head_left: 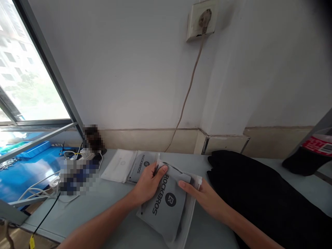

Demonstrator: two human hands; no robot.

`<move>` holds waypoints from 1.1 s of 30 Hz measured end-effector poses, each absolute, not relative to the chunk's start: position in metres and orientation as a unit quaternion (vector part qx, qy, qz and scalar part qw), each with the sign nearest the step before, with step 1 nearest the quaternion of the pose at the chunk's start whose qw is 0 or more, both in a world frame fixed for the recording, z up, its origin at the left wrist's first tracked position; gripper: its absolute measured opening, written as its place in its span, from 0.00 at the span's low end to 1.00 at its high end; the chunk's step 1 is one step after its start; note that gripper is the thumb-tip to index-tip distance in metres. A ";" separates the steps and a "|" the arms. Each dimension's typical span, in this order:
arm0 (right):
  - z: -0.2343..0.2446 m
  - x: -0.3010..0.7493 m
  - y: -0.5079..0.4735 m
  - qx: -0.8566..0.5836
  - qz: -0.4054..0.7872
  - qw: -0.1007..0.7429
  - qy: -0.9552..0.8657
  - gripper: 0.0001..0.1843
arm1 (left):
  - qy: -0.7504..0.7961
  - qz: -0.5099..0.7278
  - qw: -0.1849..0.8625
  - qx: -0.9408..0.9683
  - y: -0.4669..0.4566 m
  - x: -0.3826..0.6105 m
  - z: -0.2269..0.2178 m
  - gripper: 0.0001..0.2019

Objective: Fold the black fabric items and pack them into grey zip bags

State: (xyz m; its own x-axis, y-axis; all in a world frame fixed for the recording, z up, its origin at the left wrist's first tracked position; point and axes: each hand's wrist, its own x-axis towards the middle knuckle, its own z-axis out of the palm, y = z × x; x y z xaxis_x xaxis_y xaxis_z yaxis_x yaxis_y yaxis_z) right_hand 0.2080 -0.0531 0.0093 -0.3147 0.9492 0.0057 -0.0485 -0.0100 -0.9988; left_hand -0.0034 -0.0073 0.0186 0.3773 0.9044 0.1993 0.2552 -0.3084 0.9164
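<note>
Between my hands is a frosted zip bag (168,211) printed with ROCKBROS and a round logo, tilted above the grey table. Something dark and flat shows through its plastic. My left hand (149,181) pinches the upper left of its top edge, thumb on the front. At the upper right corner my right hand (202,195) grips the same bag, its thumb lying across the front near the opening. Just behind my left hand lies another ROCKBROS bag (141,164), partly hidden by it. Left of that is a whiter flat bag (120,164).
Black cloth (254,193) covers much of the table's right side. A dark drink bottle with a red label (320,145) lies at the far right. Cables (38,188) tangle at the left, near a metal frame and a blue surface (31,176). A cord (190,84) hangs from the wall socket (202,20).
</note>
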 end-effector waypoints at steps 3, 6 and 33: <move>0.009 0.205 -0.053 -0.419 0.570 0.442 -0.551 0.21 | 0.409 0.372 0.422 0.718 -0.010 -0.004 0.020 0.24; 0.007 0.207 -0.050 -0.459 0.530 0.485 -0.523 0.22 | 0.367 0.342 0.485 0.717 -0.013 -0.005 0.023 0.21; -0.011 0.211 -0.036 -0.475 0.549 0.382 -0.572 0.26 | 0.545 0.165 0.060 0.820 0.059 -0.049 0.009 0.22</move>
